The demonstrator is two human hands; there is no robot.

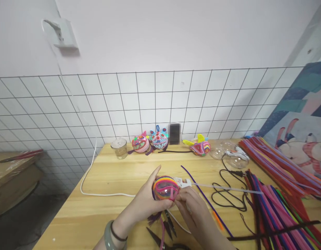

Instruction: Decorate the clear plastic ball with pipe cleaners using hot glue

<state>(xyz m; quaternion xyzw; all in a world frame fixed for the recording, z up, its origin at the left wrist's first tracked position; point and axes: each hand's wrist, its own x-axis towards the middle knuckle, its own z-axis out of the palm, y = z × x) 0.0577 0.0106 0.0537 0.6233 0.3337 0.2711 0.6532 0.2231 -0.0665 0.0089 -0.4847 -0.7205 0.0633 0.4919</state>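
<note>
My left hand [146, 199] is wrapped round a clear ball [165, 191] decorated with coloured pipe cleaners. Bands of yellow, orange and red curve over its top, and a wavy pink line crosses its front. At the ball's lower right edge, my right hand [193, 208] pinches the pink pipe cleaner [172, 193]; its fingertips partly hide the end. Just behind the ball lies a white hot glue gun [185, 182], largely covered, with a long translucent glue stick [228, 188] reaching right. Dark scissors [156, 238] lie below my hands, beside a purple pipe cleaner tuft [153, 218].
Decorated balls, one pink [140, 143], one blue [159, 140] and one with yellow fins [200, 147], stand along the wall near a glass jar [120, 148]. Clear balls [237, 160], a black cord [214, 198] and pipe cleaner bundles [277, 208] occupy the right side.
</note>
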